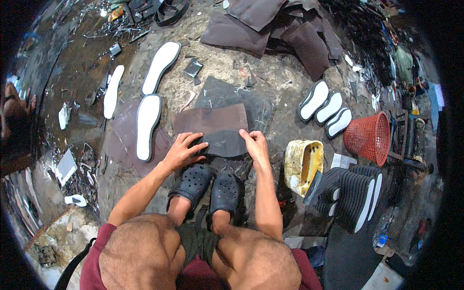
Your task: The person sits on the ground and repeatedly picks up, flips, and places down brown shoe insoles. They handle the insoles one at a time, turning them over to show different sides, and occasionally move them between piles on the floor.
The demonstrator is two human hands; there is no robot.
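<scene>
Between my feet and a dark sheet (232, 92) on the ground lies a brown flat sheet (210, 117). Along its near side is a darker, curved-edged section (224, 143); whether this is a fold or a separate piece I cannot tell. My left hand (186, 149) rests on the left of it, fingers spread flat and the thumb side toward me. At the right edge, my right hand (256, 146) pinches the sheet, thumb on top and the other fingers partly hidden.
White-topped insole shapes (149, 126) lie to the left, others (314, 100) to the right. Beyond are piled brown sheets (237, 34). A red basket (367, 137), a yellow-lined container (304, 166) and stacked black soles (355, 198) stand at right. Black clogs (193, 183) cover my feet.
</scene>
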